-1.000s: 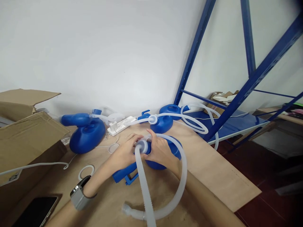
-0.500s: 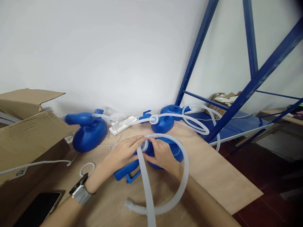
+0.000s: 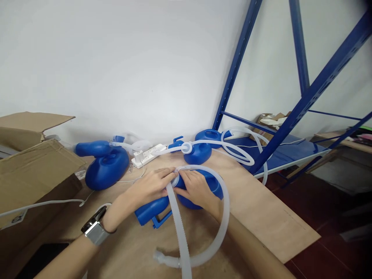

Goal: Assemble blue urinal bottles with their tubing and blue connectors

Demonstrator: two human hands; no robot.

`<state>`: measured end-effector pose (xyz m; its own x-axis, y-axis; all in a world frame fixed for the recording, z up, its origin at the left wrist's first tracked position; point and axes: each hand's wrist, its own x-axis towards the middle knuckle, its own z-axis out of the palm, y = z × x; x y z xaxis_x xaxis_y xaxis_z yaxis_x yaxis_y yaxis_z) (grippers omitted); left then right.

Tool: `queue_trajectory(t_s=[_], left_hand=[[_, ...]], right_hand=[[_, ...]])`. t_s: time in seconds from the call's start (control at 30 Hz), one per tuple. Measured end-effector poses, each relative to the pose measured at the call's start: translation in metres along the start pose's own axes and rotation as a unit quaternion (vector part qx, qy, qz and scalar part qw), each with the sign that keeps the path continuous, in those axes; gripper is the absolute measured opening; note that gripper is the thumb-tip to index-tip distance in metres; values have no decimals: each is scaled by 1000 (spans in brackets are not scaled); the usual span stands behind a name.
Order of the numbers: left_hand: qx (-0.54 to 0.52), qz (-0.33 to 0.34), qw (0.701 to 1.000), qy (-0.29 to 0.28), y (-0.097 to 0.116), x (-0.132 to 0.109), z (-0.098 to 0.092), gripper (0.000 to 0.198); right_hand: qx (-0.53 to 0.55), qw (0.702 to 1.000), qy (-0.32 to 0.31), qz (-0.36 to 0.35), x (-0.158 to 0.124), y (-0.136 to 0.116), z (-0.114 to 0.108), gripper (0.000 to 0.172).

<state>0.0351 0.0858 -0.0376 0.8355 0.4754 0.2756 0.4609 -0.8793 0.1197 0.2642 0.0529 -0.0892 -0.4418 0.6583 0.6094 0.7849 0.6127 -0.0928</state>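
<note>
Inward of the table's (image 3: pixel 270 209) right edge lies the bottle (image 3: pixel 214 184); the left hand's (image 3: pixel 155 184) fingers grasp the cap (image 3: pixel 174 181), the right hand's (image 3: pixel 196 188) its neck. Fingers partly hide the cap's seating, so a crooked fit could pass unseen. The tube (image 3: pixel 225 209) crosses above the right forearm; a snag there could tilt the cap.

Ribbed, translucent white tube (image 3: pixel 177 221): plastic, matt, its edge finely corrugated. Rounded blue bottle (image 3: pixel 214 185): smooth plastic with a soft sheen. Flat, pale brown desk (image 3: pixel 261 209): wood-like, low in gloss. Open brown box (image 3: pixel 31 164): matt cardboard. Silver-grey wristwatch band (image 3: pixel 98 233): metallic in look. Flat blue shelf (image 3: pixel 302 149): glossy, reflective.
</note>
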Motion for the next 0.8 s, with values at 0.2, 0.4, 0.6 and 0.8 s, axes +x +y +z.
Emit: queue_trajectory(t_s=[0.2, 0.4, 0.6, 0.8], left_hand=[[1, 5, 999, 42, 0, -6, 13, 57], [-66, -9, 987, 147, -1, -15, 37, 58], [-122, 3, 981, 150, -8, -4, 35, 56], [-114, 15, 988, 107, -15, 4, 19, 51]], right_hand=[[-2, 1000, 1, 5, -1, -4, 0, 47], [-20, 1000, -2, -17, -2, 0, 2, 50], [-64, 997, -18, -33, -1, 1, 0, 56], [-75, 997, -9, -37, -1, 3, 3, 58]])
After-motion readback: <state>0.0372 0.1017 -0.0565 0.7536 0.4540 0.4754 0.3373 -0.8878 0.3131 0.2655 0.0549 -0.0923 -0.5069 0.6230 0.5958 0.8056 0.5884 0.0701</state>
